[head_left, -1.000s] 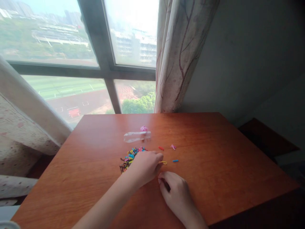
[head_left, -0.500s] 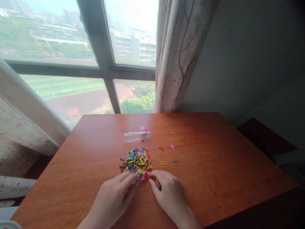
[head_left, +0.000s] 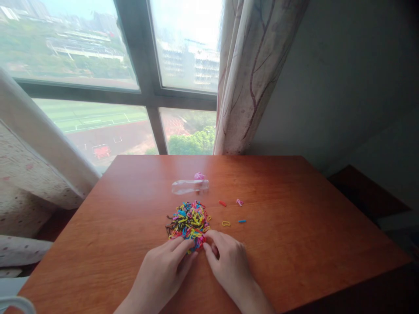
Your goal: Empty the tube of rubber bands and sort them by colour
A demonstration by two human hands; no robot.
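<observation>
A heap of small rubber bands (head_left: 190,219) in many colours lies on the wooden table (head_left: 294,226). My left hand (head_left: 163,270) rests flat at the heap's near edge, fingers stretched out and fingertips touching the bands. My right hand (head_left: 227,261) is beside it on the right, fingers curled and thumb pinched at the heap's near right edge. What it pinches is too small to make out. Loose bands lie to the right of the heap: a red one (head_left: 222,203), a pink one (head_left: 239,202), a yellow one (head_left: 225,223) and a blue one (head_left: 242,221).
A small clear plastic container (head_left: 188,186) lies on its side behind the heap, with a pink piece (head_left: 198,175) at its far end. A window (head_left: 98,65) and a curtain (head_left: 252,74) stand behind the table. A lower dark surface (head_left: 366,192) sits to the right.
My left hand pulled back from over the heap, near the yellow band, to the heap's near edge, uncovering the bands. My right hand shifted slightly left to the heap's edge.
</observation>
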